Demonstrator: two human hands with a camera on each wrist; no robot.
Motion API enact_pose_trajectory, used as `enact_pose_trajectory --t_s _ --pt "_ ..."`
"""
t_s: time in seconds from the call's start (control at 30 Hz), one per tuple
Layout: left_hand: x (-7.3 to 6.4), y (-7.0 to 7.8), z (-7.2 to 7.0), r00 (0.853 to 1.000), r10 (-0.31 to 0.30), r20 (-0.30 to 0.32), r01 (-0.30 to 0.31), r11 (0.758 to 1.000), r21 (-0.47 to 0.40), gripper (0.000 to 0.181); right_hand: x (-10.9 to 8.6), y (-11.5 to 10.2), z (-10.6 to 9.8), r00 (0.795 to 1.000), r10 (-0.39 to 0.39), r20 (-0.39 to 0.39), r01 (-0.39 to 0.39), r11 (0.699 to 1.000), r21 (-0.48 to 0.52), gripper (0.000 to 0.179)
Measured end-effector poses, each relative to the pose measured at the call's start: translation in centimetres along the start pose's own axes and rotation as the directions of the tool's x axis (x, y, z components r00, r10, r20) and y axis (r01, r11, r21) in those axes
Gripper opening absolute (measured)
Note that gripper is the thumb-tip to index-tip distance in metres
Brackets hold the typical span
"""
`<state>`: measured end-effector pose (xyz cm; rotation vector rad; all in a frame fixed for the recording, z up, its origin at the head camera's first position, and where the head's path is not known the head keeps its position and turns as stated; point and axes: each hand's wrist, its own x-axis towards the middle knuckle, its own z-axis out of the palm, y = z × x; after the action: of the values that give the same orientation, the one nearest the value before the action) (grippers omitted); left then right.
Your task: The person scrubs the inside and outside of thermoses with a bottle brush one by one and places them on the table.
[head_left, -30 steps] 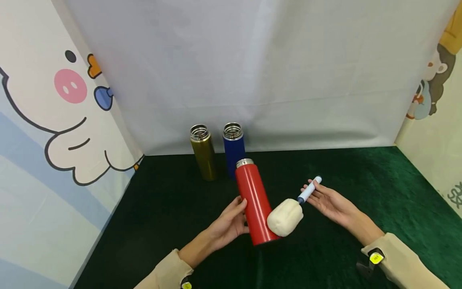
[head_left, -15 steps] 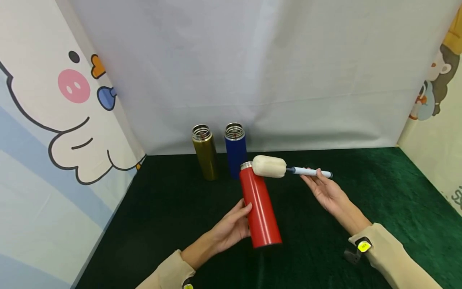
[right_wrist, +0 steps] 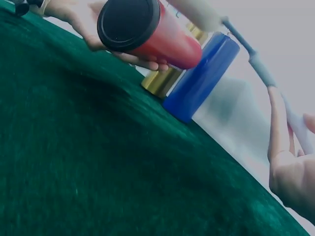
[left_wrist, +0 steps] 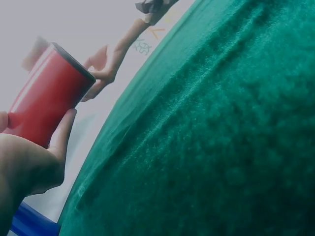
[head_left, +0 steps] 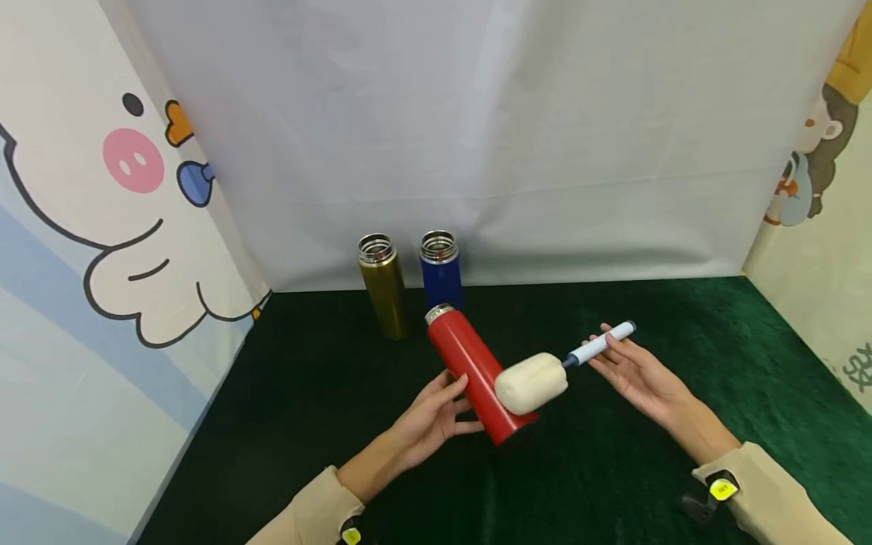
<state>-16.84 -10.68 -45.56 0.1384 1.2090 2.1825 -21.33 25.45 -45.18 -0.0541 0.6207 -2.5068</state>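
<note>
A red bottle (head_left: 470, 363) with a bare steel mouth leans to the left in the air, gripped about its lower half by my left hand (head_left: 432, 424). In the right wrist view its black base (right_wrist: 129, 23) faces the camera. My right hand (head_left: 636, 378) holds a bottle brush by its pale blue handle (head_left: 599, 345), between thumb and fingers. The brush's white sponge head (head_left: 531, 384) lies against the outside of the red bottle, near its lower end. Behind stand a gold bottle (head_left: 384, 295) and a blue bottle (head_left: 441, 280), both uncapped and upright.
A dark green velvety cloth (head_left: 654, 469) covers the table. A pale grey curtain (head_left: 579, 136) hangs behind the bottles. Panels with cartoon prints (head_left: 133, 160) stand at the left and right sides.
The sponge head first rose to the red bottle's neck, then came back down along its side to the lower end. The red bottle now tilts further left. Both hands kept their holds.
</note>
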Motion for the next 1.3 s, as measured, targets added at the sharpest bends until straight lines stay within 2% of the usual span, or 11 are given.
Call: enact_pose_trajectory --t_s 0.1,0.27,0.37,0.47,0.57,0.63,0.73,0.9,1.1,1.2,1.3 --pt "0.1 0.0 0.1 1.0 0.003 -0.006 -0.004 1.0 -0.019 0.056 -0.2 -0.1 -0.4 1.0 -0.001 0.028 0.003 0.997 -0.076 0.03" --pt "0.1 -0.2 0.6 0.999 -0.03 0.019 0.03 1.0 -0.005 0.058 0.8 0.2 0.3 0.996 -0.053 -0.078 0.046 0.995 -0.089 0.022" --pt "0.0 -0.5 0.9 0.998 -0.045 0.034 0.045 0.999 -0.001 0.06 2.0 0.5 1.1 0.989 -0.067 -0.134 0.063 0.997 -0.035 0.02" --pt "-0.1 -1.0 1.2 0.998 -0.048 0.042 0.048 0.999 -0.007 0.061 3.0 0.9 1.9 0.984 -0.053 -0.168 0.069 0.993 0.091 0.016" --pt "-0.1 -1.2 1.5 0.998 -0.041 0.043 0.041 0.999 -0.008 0.062 3.5 1.3 2.3 0.978 -0.028 -0.206 0.072 0.976 0.205 0.016" --pt "0.0 -1.3 1.6 0.999 -0.032 0.037 0.033 0.999 -0.012 0.062 3.5 1.6 2.5 0.971 -0.012 -0.238 0.066 0.973 0.222 0.019" --pt "-0.1 -1.1 1.4 1.0 -0.012 0.017 0.012 1.0 -0.021 0.064 3.1 2.0 2.4 0.962 0.018 -0.273 0.03 0.985 0.173 0.019" --pt "-0.1 -0.6 0.7 0.999 0.024 -0.037 -0.027 0.997 -0.069 0.064 1.5 2.6 1.3 0.956 0.042 -0.291 -0.045 0.999 -0.001 0.021" --pt "-0.2 -0.4 0.2 0.995 0.029 -0.099 -0.044 0.987 -0.153 0.064 -0.5 2.2 -0.1 0.966 0.022 -0.258 -0.07 0.982 -0.178 0.015" --pt "-0.1 -0.5 0.3 0.994 0.01 -0.109 -0.027 0.987 -0.159 0.063 -0.5 2.0 -0.4 0.972 0.017 -0.233 -0.074 0.968 -0.238 0.016" --pt "0.0 -0.5 0.7 0.995 -0.006 -0.101 -0.007 0.992 -0.127 0.064 0.2 1.7 -0.3 0.973 0.004 -0.232 -0.069 0.959 -0.276 0.017"
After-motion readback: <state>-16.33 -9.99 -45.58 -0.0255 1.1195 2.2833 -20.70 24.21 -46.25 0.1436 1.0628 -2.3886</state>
